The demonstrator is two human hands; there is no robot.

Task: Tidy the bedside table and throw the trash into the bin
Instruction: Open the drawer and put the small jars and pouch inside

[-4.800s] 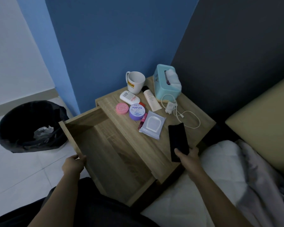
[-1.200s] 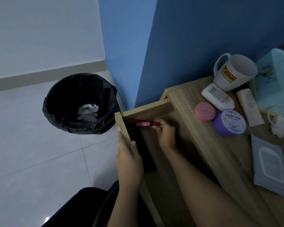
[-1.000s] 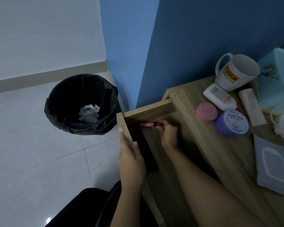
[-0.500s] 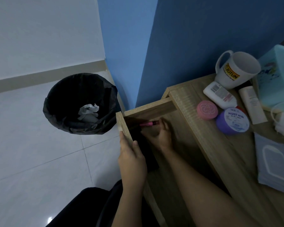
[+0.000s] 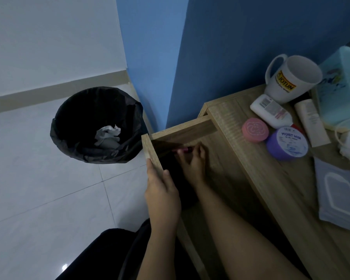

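Drawer [image 5: 182,131]: pale wood-grain board, standing open below the surface's left edge.
Left hand [image 5: 162,197]: grip curls over the drawer's outer wall, thumb inside, fingers outside.
Right hand [image 5: 192,160]: inside the drawer near its far corner; its blurred fingertips meet a slim pink tube [image 5: 182,149], and whether the grip pinches it cannot be told.
Black slab [image 5: 171,164]: flat, along the drawer's outer wall.
Surface [image 5: 271,178]: white mug [image 5: 291,79] at the far edge; round pink tin [image 5: 255,129] touching a purple jar [image 5: 287,142].
Bin [image 5: 69,126]: round, with a glossy black liner, on the tiled floor just beyond the drawer's corner, holding crumpled white paper [image 5: 107,134].
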